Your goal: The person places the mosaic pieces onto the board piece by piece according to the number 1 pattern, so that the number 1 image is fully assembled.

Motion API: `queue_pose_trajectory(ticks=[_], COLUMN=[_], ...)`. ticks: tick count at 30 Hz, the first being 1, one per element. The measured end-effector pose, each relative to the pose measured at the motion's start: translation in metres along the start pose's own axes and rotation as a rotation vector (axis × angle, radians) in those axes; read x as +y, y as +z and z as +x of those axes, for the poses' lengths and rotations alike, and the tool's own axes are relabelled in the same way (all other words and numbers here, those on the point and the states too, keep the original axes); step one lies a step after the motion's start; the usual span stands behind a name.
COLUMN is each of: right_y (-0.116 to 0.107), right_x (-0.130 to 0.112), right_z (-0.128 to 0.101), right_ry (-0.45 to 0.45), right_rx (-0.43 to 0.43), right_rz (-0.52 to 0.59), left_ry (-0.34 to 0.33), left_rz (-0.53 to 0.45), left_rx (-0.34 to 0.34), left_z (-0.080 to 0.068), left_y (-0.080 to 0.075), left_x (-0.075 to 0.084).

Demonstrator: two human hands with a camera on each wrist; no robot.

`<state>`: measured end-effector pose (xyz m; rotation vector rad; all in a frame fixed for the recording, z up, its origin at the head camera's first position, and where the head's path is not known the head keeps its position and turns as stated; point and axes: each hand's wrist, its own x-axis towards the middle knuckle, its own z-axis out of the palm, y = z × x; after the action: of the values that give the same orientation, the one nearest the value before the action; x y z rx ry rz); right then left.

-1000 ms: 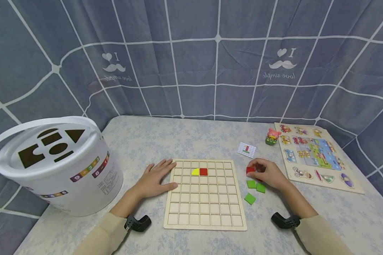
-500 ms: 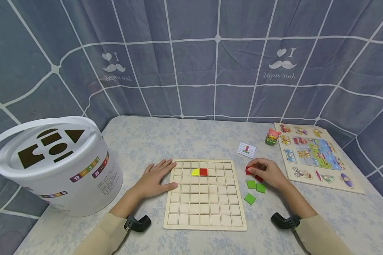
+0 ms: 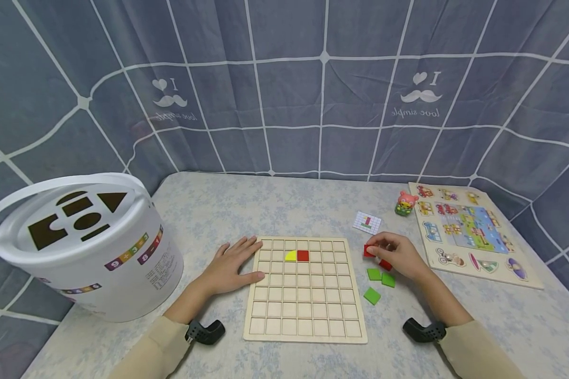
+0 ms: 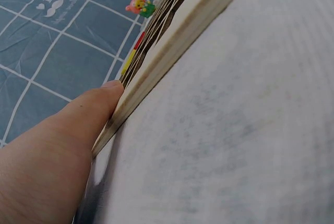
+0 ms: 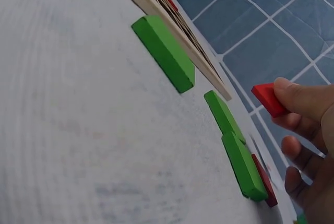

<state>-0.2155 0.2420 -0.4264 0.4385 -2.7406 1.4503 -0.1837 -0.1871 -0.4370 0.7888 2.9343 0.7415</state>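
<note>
Grip of the right hand (image 3: 398, 258): narrow, thumb and finger pinching a red tile (image 5: 269, 99), which is held clear of the worktop (image 3: 265, 205) to the right of the gridded wooden board (image 3: 284, 337). Grip of the left hand (image 3: 229, 269): wide, the fingers spread and the thumb touching the board's left edge. A second red tile (image 3: 385, 264) lies beneath the right hand, just beside two of three green tiles (image 3: 372, 296); the third green tile lies nearer the wearer. On the board, a yellow quarter-round piece (image 3: 291, 256) and a red square (image 3: 303, 256) occupy adjacent cells in the second row from the far edge. Beyond the right hand is a small card (image 3: 367, 222) with a printed grid and a red-and-green figure.

Lettering: the curtain (image 3: 289, 105) carries, twice and mirror-reversed, "I", a heart, a moustache and "love simple". Coloured strips on the white bucket (image 3: 137, 295) at far left bear digits, an 8 and a plus sign among them; its block of small print is illegible.
</note>
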Motion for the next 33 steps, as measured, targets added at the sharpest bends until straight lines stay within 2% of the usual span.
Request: queue_pose_trajectory(ticks=[5, 12, 30, 33], right_y=[0.001, 0.007, 0.035, 0.039], right_x=[-0.005, -0.021, -0.041, -0.045], right_z=[-0.001, -0.002, 0.004, 0.005], right_ry=[-0.024, -0.159, -0.243, -0.234], right_rx=[-0.004, -0.032, -0.136, -0.147], right_rz=[0.034, 0.105, 0.151, 0.156], left_ry=[-0.002, -0.001, -0.004, -0.001], left_rz=[-0.002, 0.0, 0.005, 0.005], left_rx=[-0.002, -0.002, -0.003, 0.0], left_z=[0.0, 0.0, 0.0, 0.0], left_y=[0.0, 0.0, 0.002, 0.002], left_x=[0.0, 0.001, -0.001, -0.001])
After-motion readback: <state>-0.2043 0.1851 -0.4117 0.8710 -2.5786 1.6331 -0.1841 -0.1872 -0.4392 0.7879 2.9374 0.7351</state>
